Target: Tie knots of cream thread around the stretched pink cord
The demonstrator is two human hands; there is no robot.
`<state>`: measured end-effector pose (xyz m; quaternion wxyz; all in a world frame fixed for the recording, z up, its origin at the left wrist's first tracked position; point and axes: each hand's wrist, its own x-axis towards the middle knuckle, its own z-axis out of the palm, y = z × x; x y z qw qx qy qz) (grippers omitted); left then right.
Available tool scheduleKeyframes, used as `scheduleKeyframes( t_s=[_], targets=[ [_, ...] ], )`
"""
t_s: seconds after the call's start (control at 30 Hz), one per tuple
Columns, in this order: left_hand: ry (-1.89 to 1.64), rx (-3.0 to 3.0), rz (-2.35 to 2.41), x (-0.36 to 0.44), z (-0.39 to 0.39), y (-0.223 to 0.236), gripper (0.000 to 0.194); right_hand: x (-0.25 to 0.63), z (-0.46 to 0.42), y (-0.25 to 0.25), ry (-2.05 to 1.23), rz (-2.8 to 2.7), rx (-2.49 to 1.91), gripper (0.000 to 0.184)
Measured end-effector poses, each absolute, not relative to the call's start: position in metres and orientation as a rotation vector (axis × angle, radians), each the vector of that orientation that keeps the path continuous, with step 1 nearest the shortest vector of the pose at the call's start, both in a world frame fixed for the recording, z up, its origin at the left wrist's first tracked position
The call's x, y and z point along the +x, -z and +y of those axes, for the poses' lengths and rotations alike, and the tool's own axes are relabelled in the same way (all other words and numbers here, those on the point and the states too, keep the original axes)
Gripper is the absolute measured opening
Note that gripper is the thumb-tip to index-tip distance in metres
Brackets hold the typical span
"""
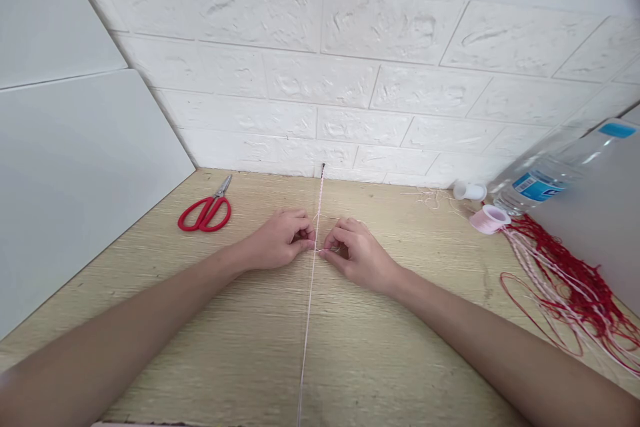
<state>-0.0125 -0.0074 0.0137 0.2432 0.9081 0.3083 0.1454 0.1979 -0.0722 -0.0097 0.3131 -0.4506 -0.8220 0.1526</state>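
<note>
A pale pink cord [309,313] runs taut from a dark anchor [323,165] at the wall's foot toward the table's near edge. Its far stretch is a thicker knotted section [321,195]. My left hand [286,239] is closed in a pinch just left of the cord, thumb against fingertips, on a thin thread. On the other side my right hand [356,250] pinches a thin thread [327,250] that crosses by the cord. Fine loops of thread spread from the end of the knotted section toward both hands.
Red-handled scissors [205,211] lie at the left. To the right are a white spool [470,191], a pink thread spool [491,219], a clear water bottle [545,180] and a heap of red and pink cords [575,280]. A white brick-patterned wall [350,87] closes off the back.
</note>
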Motion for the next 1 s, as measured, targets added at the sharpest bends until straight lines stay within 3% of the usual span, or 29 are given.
scheduleKeyframes(
  t_s=[0.2,0.37,0.6,0.8,0.93,1.0],
  targets=[
    [-0.443,2.298,0.836,-0.017,-0.005,-0.017,0.022,0.198,-0.072,0.010,-0.413,-2.174,-1.198,0.010],
    [-0.658,1.810,0.861,-0.021,0.000,-0.018,0.029,0.198,-0.072,0.010,-0.427,-2.169,-1.193,0.008],
    [-0.856,1.215,0.825,-0.021,0.004,-0.027,0.025,0.197,-0.072,0.009,-0.448,-2.154,-1.177,0.008],
    [-1.078,1.605,1.283,-0.034,0.014,-0.021,0.025,0.198,-0.073,0.009,-0.486,-2.123,-1.193,0.005],
    [-1.199,2.137,1.582,-0.036,0.012,-0.018,0.021,0.198,-0.074,0.010,-0.505,-2.059,-1.236,0.031],
    [-1.180,2.339,1.573,-0.033,0.008,-0.019,0.024,0.198,-0.074,0.010,-0.495,-2.056,-1.236,0.033]
  ],
)
